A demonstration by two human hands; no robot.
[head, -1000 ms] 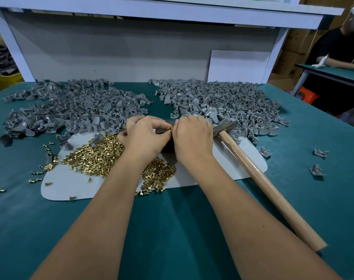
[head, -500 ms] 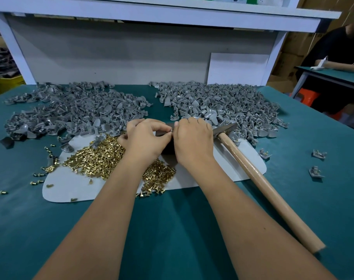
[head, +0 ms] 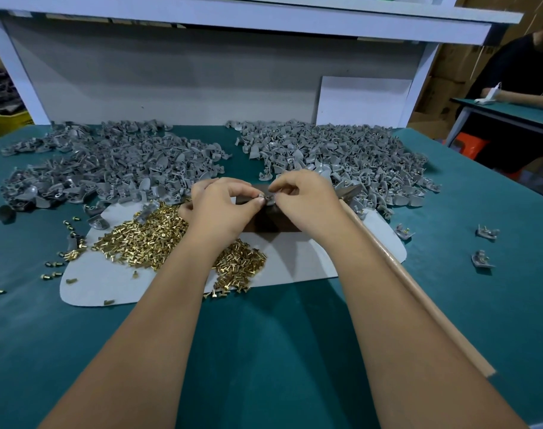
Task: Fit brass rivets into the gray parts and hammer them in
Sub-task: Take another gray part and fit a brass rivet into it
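My left hand (head: pixel 223 209) and my right hand (head: pixel 307 202) meet over a dark block (head: pixel 264 224) at the table's middle. Between their fingertips they pinch one small gray part (head: pixel 265 198); whether a rivet sits in it is hidden by the fingers. A heap of brass rivets (head: pixel 146 239) lies on a white sheet (head: pixel 298 258) under my left forearm. Two big piles of gray parts lie behind, the left pile (head: pixel 109 168) and the right pile (head: pixel 350 156). A hammer with a wooden handle (head: pixel 419 292) lies to the right of my right arm, its metal head (head: pixel 350 190) by the right pile.
Three gray parts with rivets (head: pixel 487 233) lie apart on the green mat at the right. Loose rivets (head: pixel 52 264) are scattered left of the sheet. A white shelf frame (head: pixel 233 13) closes the back. Another person (head: pixel 518 78) sits at a table at far right.
Both hands stay together at the same spot; the fingertips have shifted slightly around the small gray part. The hammer has not moved.
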